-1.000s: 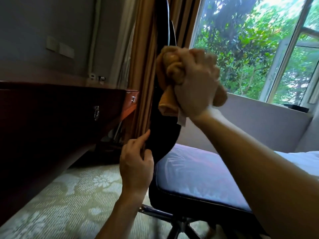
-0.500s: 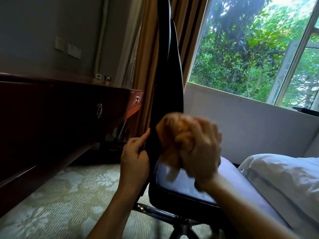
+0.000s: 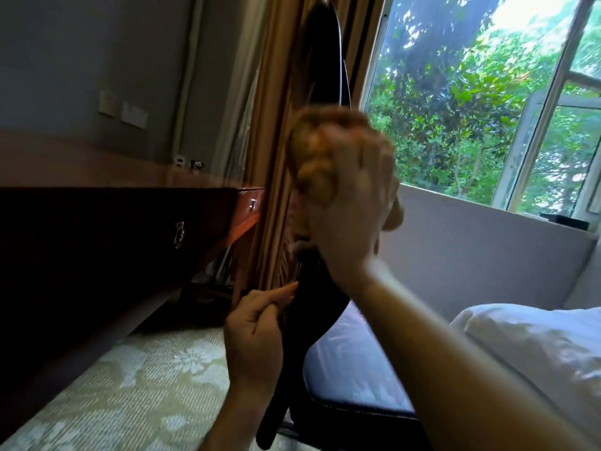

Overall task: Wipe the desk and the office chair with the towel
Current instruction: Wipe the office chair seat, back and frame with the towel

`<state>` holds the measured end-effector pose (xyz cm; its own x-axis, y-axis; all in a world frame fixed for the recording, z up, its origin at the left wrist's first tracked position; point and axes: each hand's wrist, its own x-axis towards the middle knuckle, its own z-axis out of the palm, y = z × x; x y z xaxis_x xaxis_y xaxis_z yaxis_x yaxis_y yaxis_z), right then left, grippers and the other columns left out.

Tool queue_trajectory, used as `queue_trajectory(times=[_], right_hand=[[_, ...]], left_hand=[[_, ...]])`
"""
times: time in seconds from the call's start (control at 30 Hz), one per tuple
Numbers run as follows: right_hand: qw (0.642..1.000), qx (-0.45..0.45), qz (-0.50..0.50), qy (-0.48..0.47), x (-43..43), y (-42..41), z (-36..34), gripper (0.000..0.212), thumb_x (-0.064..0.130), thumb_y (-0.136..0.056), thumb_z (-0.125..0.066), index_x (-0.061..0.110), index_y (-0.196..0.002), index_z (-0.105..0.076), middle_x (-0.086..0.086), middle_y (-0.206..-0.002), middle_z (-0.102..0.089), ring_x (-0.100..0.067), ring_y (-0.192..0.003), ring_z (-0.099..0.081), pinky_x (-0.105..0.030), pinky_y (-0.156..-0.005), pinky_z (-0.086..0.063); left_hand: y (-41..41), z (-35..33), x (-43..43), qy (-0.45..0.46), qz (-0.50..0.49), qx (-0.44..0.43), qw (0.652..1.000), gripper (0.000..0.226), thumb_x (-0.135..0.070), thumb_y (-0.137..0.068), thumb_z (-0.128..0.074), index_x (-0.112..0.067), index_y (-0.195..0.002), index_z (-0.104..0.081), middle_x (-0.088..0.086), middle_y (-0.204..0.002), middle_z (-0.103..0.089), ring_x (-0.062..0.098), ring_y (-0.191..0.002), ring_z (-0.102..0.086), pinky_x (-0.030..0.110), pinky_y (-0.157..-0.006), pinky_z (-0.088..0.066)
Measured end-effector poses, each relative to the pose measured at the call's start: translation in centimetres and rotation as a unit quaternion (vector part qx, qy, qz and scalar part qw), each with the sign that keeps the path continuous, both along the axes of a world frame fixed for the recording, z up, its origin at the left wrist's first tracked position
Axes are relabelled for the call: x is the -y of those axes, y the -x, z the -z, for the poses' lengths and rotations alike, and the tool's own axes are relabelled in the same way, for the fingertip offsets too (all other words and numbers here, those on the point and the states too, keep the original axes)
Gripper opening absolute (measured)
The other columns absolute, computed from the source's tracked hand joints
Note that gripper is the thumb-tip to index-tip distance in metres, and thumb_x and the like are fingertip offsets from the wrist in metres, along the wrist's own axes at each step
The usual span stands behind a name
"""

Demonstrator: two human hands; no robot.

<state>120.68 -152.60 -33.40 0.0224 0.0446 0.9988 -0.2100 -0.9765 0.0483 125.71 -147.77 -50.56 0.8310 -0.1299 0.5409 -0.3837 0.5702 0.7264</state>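
The towel [image 3: 312,148], an orange-brown wad, is bunched in the right hand [image 3: 351,206], whose fingers are curled tight round it. That hand is blurred, and it has the cloth against the front of the chair [image 3: 325,70] back, roughly halfway up. The left hand [image 3: 257,333] sits lower, fingers wrapped over the near edge of the black back with one fingertip pointing up along it, steadying it, I'd say.

So the chair is the part of the job in hand, and the stroke is on the middle of the back. I can't tell from here whether the top of the back has been covered. The seat [image 3: 351,362] has a sheen, but nothing on it shows wiping one way or the other, and the base is mostly out of sight.

The desk [image 3: 97,229] stands to the left, well apart from the towel. Its top shows only at a low angle, so I can't say whether it has been wiped. At best the desk is finished and the chair is partly done. At worst the whole desk is left as well.

Behind the chair hangs a tan curtain [image 3: 276,125], with the window [image 3: 471,109] to the right of it. White bedding [image 3: 536,346] lies at the right, and patterned carpet [image 3: 130,385] runs under the desk.
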Motion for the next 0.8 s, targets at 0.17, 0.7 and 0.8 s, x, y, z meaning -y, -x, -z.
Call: queue_trajectory(times=[0.17, 0.7, 0.8], right_hand=[[0.973, -0.176, 0.053, 0.136, 1.3, 2.5, 9.6, 0.029, 0.040, -0.093, -0.073, 0.024, -0.116, -0.078, -0.008, -0.122, -0.070, -0.040, -0.112, -0.062, -0.054, -0.093, -0.046], [0.959, -0.103, 0.188, 0.185, -2.7, 3.9, -11.3, 0.050, 0.047, -0.092, -0.043, 0.032, -0.134, -0.066, -0.005, -0.143, -0.058, -0.035, -0.135, -0.049, -0.050, -0.111, -0.035], [0.961, -0.157, 0.149, 0.171, -0.9, 4.1, -5.9, 0.048, 0.048, -0.097, -0.045, 0.024, -0.131, -0.069, -0.009, -0.139, -0.062, -0.039, -0.135, -0.051, -0.053, -0.109, -0.041]], left_hand=[[-1.3, -0.3, 0.1, 0.008, 0.043, -0.051, 0.998, 0.020, -0.040, -0.074, -0.065, -0.024, -0.074, -0.077, -0.002, -0.069, -0.073, 0.012, -0.068, -0.065, 0.042, -0.065, -0.051], [1.1, -1.7, -0.9, -0.043, 0.027, 0.024, 0.998, 0.037, -0.011, -0.080, -0.050, -0.033, -0.075, -0.080, -0.010, -0.087, -0.079, 0.006, -0.089, -0.073, 0.030, -0.085, -0.055], [1.4, -1.7, -1.1, -0.064, 0.038, 0.065, 0.995, 0.048, 0.000, -0.087, -0.054, -0.039, -0.070, -0.078, -0.011, -0.083, -0.075, 0.005, -0.084, -0.071, 0.020, -0.079, -0.052]])
